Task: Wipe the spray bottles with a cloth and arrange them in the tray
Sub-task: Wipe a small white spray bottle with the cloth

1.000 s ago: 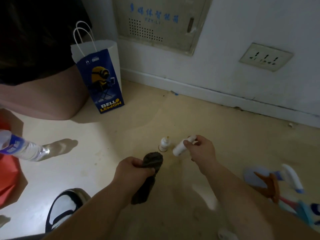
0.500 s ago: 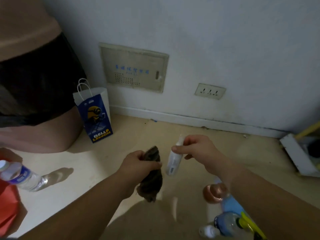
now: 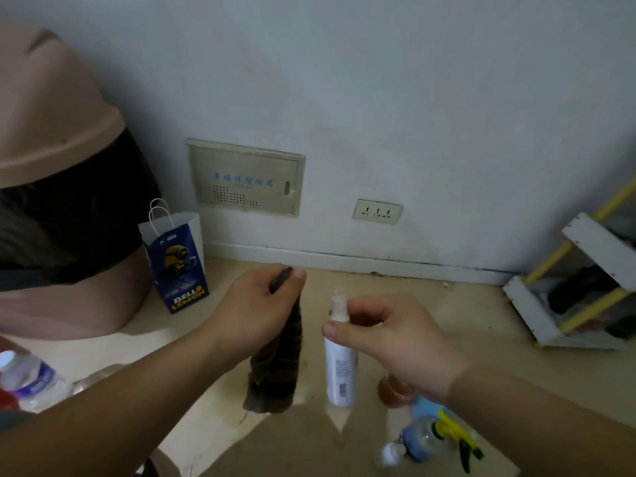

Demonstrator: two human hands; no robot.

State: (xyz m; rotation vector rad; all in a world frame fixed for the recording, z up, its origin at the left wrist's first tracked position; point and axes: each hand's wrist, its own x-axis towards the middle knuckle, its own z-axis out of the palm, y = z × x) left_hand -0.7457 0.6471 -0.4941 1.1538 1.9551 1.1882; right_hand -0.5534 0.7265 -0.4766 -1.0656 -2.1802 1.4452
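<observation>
My right hand (image 3: 389, 333) holds a slim white spray bottle (image 3: 340, 370) upright by its neck, above the floor. My left hand (image 3: 261, 309) pinches a dark cloth (image 3: 278, 366) that hangs down beside the bottle, a small gap apart from it. Low at the right, other bottles lie on the floor: a blue one with a yellow trigger (image 3: 430, 438), a small white one (image 3: 389, 454) and a brownish one (image 3: 394, 390) partly hidden by my wrist. No tray is visible.
A blue and white paper bag (image 3: 177, 259) stands by the wall. A large pink bin with a black liner (image 3: 58, 187) fills the left. A water bottle (image 3: 31, 380) lies at the left edge. A white and yellow rack (image 3: 578, 287) sits at the right.
Both hands rose and came closer to the camera. The white bottle now hangs upright, and the cloth has unfurled to hang longer from my left hand.
</observation>
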